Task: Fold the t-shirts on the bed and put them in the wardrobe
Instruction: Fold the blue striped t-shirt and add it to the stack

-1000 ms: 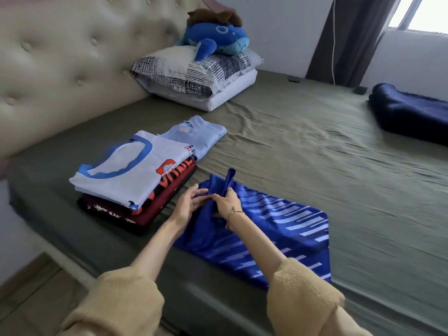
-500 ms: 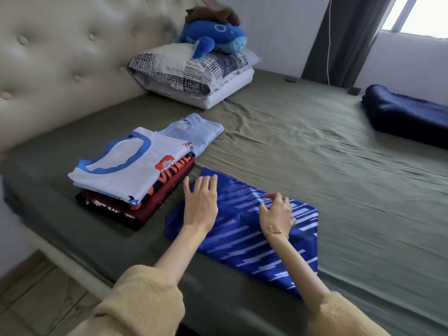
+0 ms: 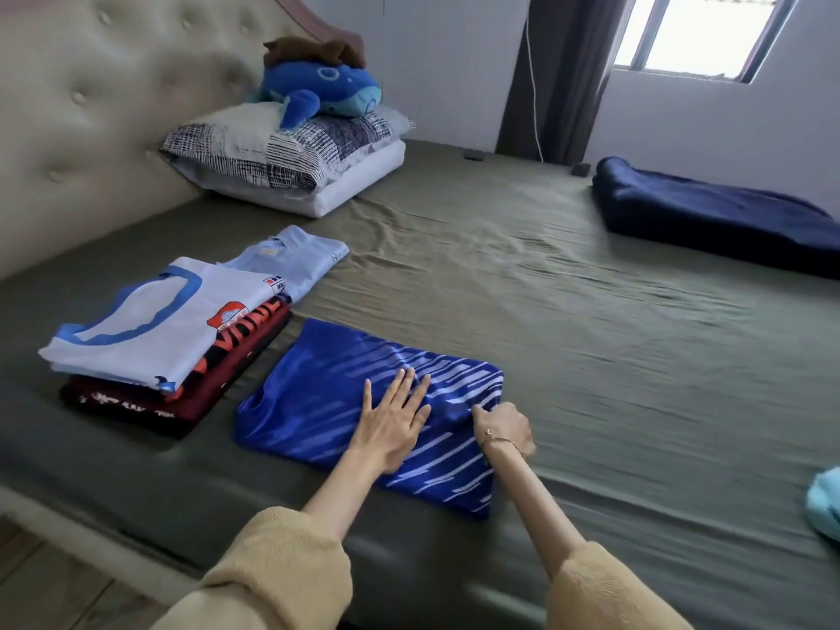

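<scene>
**Blue shirt folded at the bed's near edge**

Left hand (image 3: pixel 394 422) flat, fingers straight, pressing the blue shirt (image 3: pixel 318 393). Right hand (image 3: pixel 504 427) curled, pinching the shirt's right fold. Shirt lies close to the bed (image 3: pixel 568 338) edge, just beside the stack (image 3: pixel 168 338) on its left. Bare sheet stretches right and beyond, toward the blanket (image 3: pixel 709 216).

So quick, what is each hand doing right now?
Left hand: open, fingers straight, pressing flat on the blue striped t-shirt.
Right hand: closed, fingers curled, pinching a fold of that t-shirt.
</scene>
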`<state>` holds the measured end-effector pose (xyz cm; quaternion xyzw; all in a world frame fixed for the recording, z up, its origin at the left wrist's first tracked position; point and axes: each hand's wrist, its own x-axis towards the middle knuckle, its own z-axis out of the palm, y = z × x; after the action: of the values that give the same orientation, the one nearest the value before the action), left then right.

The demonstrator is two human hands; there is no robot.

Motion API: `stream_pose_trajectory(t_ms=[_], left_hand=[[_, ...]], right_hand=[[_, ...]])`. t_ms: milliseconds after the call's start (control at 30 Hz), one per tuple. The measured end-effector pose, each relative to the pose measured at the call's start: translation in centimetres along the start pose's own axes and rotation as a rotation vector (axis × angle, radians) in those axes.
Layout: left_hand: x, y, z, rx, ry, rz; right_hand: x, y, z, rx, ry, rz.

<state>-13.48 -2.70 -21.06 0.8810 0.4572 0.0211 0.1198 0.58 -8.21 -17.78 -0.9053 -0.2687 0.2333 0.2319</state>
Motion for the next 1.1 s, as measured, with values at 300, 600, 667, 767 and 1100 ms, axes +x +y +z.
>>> stream_pose_trajectory(t_ms=[300,600,667,767,1100], left_hand=[[-0.5,5.8,0.4,-0.091,-0.125,0.010],[0.9,19.1,2.7,-0.409,-0.221,0.064],[0.8,21.8,3.3,-0.447,-0.100,0.065],[0.6,22.7,3.5,-0.417,0.067,0.010],[0.7,15.1,-1.7,-1.165,-0.260,-0.253]], right_hand=[[1.5,4.2,-3.3,0.208,-0.038,-0.072],[4.0,12.7,-12.8,0.318,0.177,0.015],[4.3,14.7,-14.9,0.315,0.214,0.030],[4.4,15.6,-16.3,0.289,0.169,-0.002],[1.9,5.5,-11.6,0.241,-0.041,-0.248]])
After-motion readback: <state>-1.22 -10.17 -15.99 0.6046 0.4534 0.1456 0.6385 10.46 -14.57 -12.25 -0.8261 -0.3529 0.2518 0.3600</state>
